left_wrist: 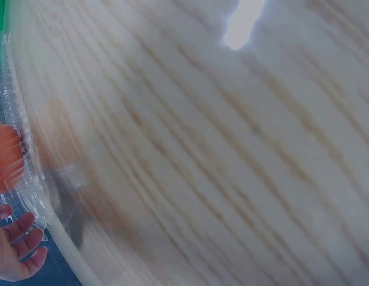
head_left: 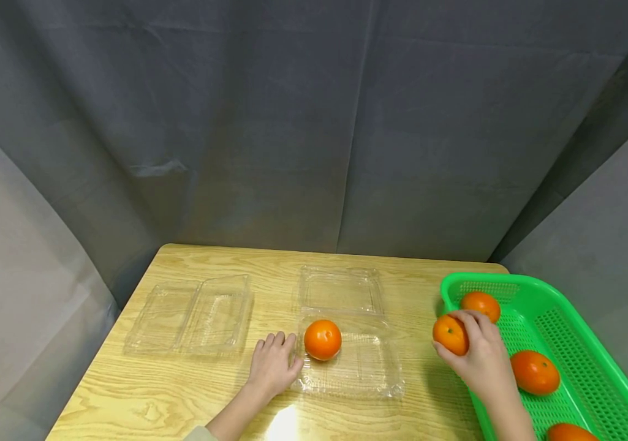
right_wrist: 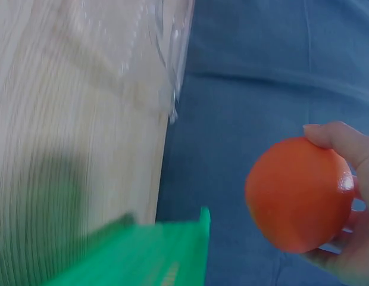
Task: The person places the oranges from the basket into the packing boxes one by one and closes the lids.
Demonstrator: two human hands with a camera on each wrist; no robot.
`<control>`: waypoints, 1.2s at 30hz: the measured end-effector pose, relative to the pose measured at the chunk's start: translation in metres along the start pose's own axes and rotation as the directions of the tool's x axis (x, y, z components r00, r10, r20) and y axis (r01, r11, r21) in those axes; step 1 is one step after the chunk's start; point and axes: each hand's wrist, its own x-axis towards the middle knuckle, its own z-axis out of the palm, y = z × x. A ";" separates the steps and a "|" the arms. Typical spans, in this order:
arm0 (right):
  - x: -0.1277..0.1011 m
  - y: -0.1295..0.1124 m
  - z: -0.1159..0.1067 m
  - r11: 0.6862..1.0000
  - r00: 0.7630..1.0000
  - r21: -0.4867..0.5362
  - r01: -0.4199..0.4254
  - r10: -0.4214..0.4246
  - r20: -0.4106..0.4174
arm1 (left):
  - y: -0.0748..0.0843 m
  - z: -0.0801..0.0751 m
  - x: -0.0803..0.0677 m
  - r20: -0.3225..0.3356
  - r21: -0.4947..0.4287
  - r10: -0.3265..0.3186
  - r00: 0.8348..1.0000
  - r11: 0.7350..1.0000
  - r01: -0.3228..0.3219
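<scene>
My right hand (head_left: 483,360) grips an orange (head_left: 450,334) above the left rim of the green basket (head_left: 518,327). In the right wrist view, the thumb and fingers curl round the same orange (right_wrist: 299,194). My left hand (head_left: 274,365) lies at the left edge of an opened clear plastic clamshell box (head_left: 366,361), its fingers relaxed and holding nothing. Whether it touches the box I cannot tell. One orange (head_left: 322,339) sits in the left part of that box's near half, beside the left hand. The box's other half (head_left: 340,291) lies folded back, farther from me.
Several more oranges, one of them near the middle (head_left: 535,372), lie in the basket at the table's right side. A second opened clear clamshell box (head_left: 211,312) rests on the left of the wooden table (head_left: 181,392). Grey curtain (head_left: 269,122) hangs behind the table.
</scene>
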 end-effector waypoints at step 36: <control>-0.012 -0.058 0.096 0.977 0.977 0.149 0.150 -0.169 0.128 | 0.000 0.001 0.000 0.004 -0.015 -0.005 1.000 1.000 0.005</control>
